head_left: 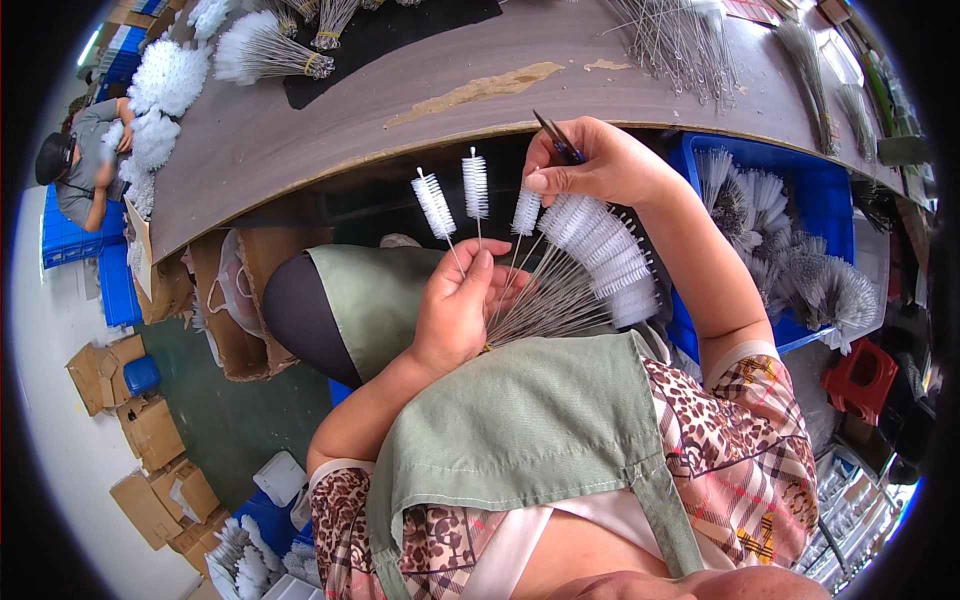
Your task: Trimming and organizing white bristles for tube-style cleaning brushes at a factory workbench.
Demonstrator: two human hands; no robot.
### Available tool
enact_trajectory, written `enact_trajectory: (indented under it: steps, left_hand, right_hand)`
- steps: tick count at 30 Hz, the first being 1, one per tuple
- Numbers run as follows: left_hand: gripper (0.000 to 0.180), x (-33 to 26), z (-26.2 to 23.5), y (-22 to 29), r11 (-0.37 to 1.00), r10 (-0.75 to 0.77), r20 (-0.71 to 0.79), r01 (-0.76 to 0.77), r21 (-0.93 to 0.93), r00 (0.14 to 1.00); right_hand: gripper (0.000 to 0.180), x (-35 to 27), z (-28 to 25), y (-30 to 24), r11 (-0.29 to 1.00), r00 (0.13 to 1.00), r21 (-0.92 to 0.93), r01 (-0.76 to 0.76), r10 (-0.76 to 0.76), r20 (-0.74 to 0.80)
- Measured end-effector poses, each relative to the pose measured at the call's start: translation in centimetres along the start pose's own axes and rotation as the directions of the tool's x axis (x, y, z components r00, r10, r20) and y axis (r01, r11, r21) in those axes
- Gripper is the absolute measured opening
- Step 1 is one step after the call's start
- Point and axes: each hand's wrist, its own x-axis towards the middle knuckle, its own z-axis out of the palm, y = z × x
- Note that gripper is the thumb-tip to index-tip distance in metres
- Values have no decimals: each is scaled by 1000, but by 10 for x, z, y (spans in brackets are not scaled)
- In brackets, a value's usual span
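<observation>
My left hand (462,300) is closed around the thin wire stems of a bundle of white bottle brushes (590,240), whose bristle heads fan out to the right over my lap. Two bottle brushes (434,204) stand up apart from the fan, their stems pinched between my left thumb and fingers. Over the fan, my right hand (600,160) has its thumb and finger at the top of a single bottle brush (526,212). Tucked in that same hand is a dark pointed tool (558,138) like small scissors, its tips pointing up and left; its handles are hidden.
The worn table edge (400,165) runs just beyond my hands, with brush bundles (275,55) and loose wire stems (680,50) on top. A blue crate (850,230) of brushes stands right. Open cardboard boxes (245,330) are left; a person (85,165) works far left.
</observation>
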Motion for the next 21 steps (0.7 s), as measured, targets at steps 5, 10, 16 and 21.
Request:
enact_trajectory:
  steps: [5, 10, 16, 21]
  left_hand:
    - [26, 2, 2, 0, 1000, 5, -23, -5, -7, 1000]
    - [25, 1, 4, 2, 1000, 2, -21, -3, -16, 1000]
    - [23, 1, 2, 0, 999, 8, -1, -8, -45, 1000]
    - [24, 2, 0, -2, 999, 38, -3, -38, -23, 999]
  right_hand:
    - [21, 5, -2, 14, 953, 981, -234, -193, 178, -84]
    - [17, 1, -3, 32, 995, 991, -13, -96, 94, -90]
    - [16, -4, -3, 24, 986, 999, 164, 39, -32, -42]
    - [17, -2, -2, 24, 981, 995, 170, 98, -92, -40]
